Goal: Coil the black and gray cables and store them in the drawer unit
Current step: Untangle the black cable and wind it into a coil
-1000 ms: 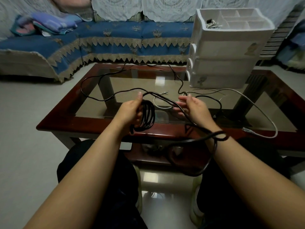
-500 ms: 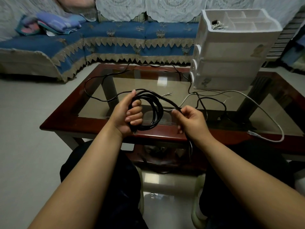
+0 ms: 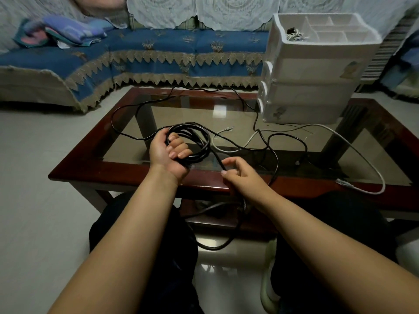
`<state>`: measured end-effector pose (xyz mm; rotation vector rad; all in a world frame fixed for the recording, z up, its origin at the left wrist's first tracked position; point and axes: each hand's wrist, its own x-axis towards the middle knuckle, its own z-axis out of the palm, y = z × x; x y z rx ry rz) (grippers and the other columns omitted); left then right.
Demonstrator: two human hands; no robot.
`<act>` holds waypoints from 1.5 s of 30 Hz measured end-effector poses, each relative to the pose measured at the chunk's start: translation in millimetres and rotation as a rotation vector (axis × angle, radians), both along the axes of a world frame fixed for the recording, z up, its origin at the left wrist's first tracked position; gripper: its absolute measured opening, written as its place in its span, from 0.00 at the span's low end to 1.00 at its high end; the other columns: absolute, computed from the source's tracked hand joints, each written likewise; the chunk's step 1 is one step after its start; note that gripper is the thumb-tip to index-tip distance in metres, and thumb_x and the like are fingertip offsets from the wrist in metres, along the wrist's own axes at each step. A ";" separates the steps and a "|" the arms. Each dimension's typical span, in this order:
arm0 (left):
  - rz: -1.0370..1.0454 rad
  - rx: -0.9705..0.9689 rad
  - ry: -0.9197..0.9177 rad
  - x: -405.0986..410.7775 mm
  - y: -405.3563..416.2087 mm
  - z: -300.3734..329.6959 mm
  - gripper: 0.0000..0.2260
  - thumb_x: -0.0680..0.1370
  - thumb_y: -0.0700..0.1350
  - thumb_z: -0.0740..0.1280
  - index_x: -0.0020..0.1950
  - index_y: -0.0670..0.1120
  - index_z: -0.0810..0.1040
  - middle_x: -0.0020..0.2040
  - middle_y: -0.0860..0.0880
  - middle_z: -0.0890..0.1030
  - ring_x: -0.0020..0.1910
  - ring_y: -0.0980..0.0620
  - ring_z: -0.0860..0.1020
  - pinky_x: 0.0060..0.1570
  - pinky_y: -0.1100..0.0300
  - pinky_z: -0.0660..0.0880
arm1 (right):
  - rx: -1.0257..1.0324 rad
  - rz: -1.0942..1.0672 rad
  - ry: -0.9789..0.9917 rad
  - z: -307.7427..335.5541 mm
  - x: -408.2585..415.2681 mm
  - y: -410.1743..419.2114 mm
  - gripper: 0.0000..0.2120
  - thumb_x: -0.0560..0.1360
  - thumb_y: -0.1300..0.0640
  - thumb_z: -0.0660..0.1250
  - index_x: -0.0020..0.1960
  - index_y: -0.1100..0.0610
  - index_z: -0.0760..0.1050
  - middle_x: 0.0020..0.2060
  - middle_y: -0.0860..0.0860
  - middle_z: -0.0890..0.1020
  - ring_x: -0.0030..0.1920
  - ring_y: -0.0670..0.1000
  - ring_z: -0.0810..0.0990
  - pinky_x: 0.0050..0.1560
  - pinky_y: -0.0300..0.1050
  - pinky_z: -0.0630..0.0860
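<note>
My left hand [image 3: 170,155] grips a coil of several loops of the black cable [image 3: 199,141] above the table's near edge. My right hand [image 3: 240,175] pinches the loose run of the same cable just below the coil. From there the cable drops in a slack loop under the table edge and the rest trails across the glass to the far side. The gray cable [image 3: 353,148] lies uncoiled on the right of the table. The white drawer unit [image 3: 313,71] stands at the back right with its drawers shut.
A glass-topped coffee table with a dark red wooden frame [image 3: 108,171] is in front of my knees. A blue sofa [image 3: 158,48] runs behind it. The unit's top tray [image 3: 326,28] has compartments, one holding small wires.
My left hand has raised and turned the coil, which has gained a loop. My right hand has slid down the cable toward the table's near edge.
</note>
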<state>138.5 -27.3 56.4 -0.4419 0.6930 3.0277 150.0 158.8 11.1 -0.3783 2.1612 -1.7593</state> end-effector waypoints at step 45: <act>-0.426 -1.074 0.031 14.0 41.2 -5.9 0.30 0.80 0.63 0.51 0.32 0.44 0.77 0.28 0.47 0.74 0.26 0.50 0.74 0.30 0.59 0.73 | 0.210 0.291 -0.082 86.4 -34.0 -3.4 0.19 0.79 0.47 0.61 0.37 0.58 0.78 0.20 0.48 0.69 0.19 0.44 0.63 0.20 0.36 0.57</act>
